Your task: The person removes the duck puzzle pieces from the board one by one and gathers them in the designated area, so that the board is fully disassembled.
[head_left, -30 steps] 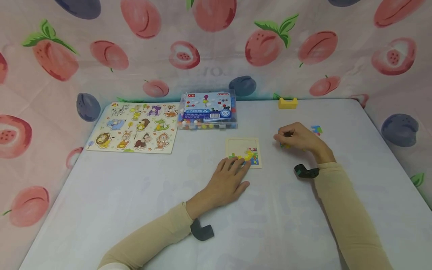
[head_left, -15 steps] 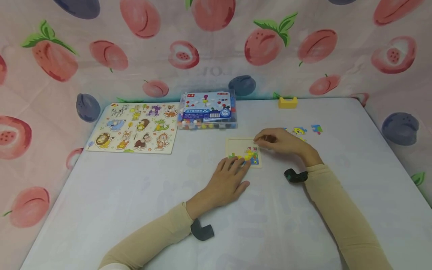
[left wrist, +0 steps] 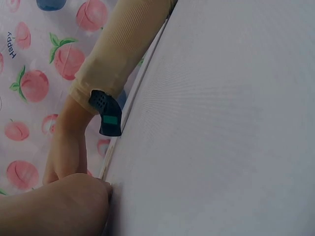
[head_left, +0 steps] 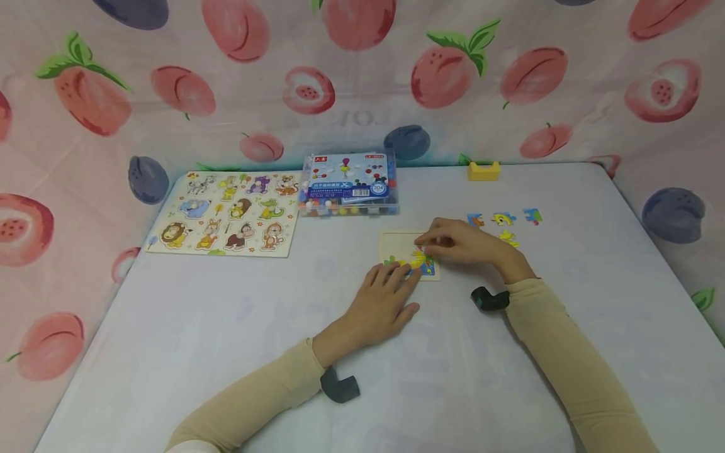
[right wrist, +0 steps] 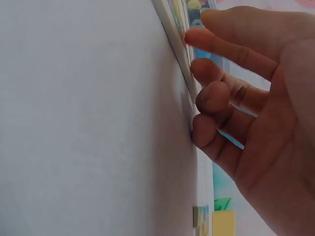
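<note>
In the head view, my left hand (head_left: 381, 309) lies with spread fingers over the lower edge of a small wooden puzzle tray (head_left: 403, 232). Joined green, yellow and blue pieces (head_left: 428, 268) fill part of the tray's lower area. My right hand (head_left: 461, 242) is over the tray's right side, thumb and index fingertips close together. Its bent fingers (right wrist: 216, 96) are beside the tray edge (right wrist: 173, 37) in the right wrist view. Whether a piece lies between the fingertips cannot be seen. The left wrist view catches part of my left hand (left wrist: 54, 205), fingertips hidden.
Loose puzzle pieces (head_left: 503, 219) lie right of the tray, behind my right wrist. A yellow block (head_left: 483, 172) stands at the table's back edge. A clear box of coloured parts (head_left: 348, 182) and an animal board (head_left: 223, 215) occupy the back left.
My right hand has moved left from the loose pieces onto the tray's right side, uncovering those pieces. The left hand has stayed in place.
</note>
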A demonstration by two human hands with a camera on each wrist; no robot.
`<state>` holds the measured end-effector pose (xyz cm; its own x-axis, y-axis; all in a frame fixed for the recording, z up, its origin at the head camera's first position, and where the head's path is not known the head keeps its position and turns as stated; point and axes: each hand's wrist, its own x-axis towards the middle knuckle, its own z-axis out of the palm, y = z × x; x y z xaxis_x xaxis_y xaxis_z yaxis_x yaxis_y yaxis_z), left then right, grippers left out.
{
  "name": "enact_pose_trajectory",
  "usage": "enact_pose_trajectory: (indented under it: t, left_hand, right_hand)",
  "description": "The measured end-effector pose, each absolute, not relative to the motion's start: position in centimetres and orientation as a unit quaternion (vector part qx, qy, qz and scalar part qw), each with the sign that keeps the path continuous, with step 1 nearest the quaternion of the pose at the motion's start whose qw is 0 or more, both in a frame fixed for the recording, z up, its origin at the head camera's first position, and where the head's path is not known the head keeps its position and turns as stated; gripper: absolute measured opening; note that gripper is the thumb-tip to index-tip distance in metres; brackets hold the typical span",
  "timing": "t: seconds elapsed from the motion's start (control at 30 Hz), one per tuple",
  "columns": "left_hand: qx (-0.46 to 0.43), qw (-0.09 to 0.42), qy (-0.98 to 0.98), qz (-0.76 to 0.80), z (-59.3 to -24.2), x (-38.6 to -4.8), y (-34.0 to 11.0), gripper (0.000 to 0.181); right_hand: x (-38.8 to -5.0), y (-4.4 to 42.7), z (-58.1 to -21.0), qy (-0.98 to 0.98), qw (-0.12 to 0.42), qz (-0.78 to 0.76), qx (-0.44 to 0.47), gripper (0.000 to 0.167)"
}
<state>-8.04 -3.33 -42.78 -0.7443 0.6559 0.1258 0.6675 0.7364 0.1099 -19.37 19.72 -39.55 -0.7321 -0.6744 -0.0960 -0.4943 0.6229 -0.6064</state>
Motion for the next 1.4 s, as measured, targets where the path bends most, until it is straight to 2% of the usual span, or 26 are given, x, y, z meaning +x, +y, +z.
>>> enact_pose_trajectory:
  t: [0.9, 1.4]
  left_hand:
    - [-0.358, 0.04, -0.93, -0.076, -42.7, -8.0, -3.3, 0.058]
    - [-0.353, 0.037, -0.932, -0.07, -42.8, -8.1, -3.3, 0.059]
  right_hand:
    - [-19.1, 18.2, -39.8, 0.863, 0.192, -0.345, -0.316, 0.012]
    - [-19.2, 18.3, -40.0, 0.857, 0.202, -0.361, -0.306, 0.014]
